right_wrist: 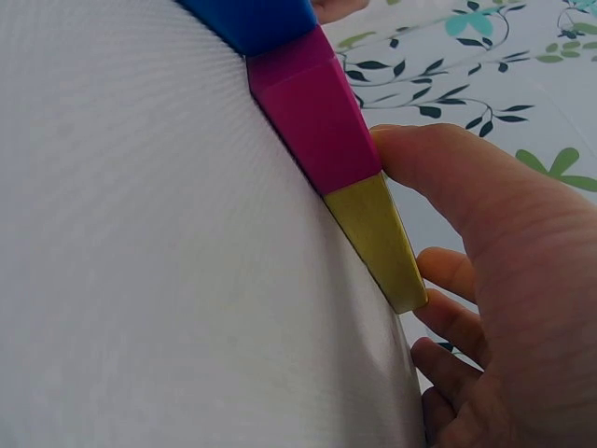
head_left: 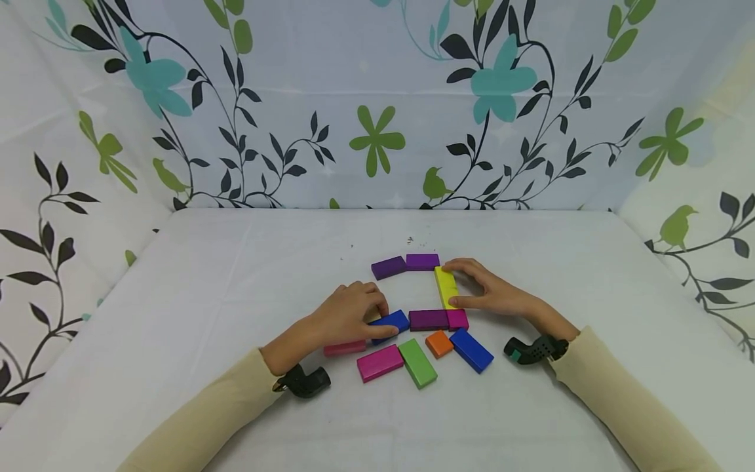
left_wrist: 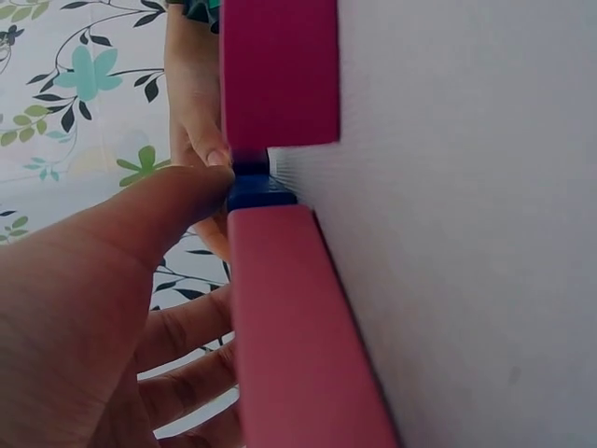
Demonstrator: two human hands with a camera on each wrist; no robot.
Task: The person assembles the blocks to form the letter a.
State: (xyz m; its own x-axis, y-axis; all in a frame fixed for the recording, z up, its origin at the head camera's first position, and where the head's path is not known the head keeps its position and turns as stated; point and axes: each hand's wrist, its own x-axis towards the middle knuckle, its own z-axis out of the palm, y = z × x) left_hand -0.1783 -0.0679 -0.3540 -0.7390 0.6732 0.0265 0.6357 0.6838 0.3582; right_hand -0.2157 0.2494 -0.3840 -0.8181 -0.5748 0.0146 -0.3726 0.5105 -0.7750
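Right of centre, the right hand (head_left: 492,293) pinches the yellow block (head_left: 445,287) end to end, likely for alignment; the left hand's (head_left: 348,313) thumb touches a central blue block (head_left: 398,319), grip unclear.

Blocks (head_left: 471,351) — smooth, faintly glossy; table cover (head_left: 253,269) — matt, finely textured, cloth-like.

blocks (head_left: 417,363): 12 (one mostly hidden) | grips (head_left: 348,314) (head_left: 492,294): 2 | wrist cameras (head_left: 305,381) (head_left: 533,350): 2

Head view high, forward-down, wrist views low, close, blocks (head_left: 472,351) shared
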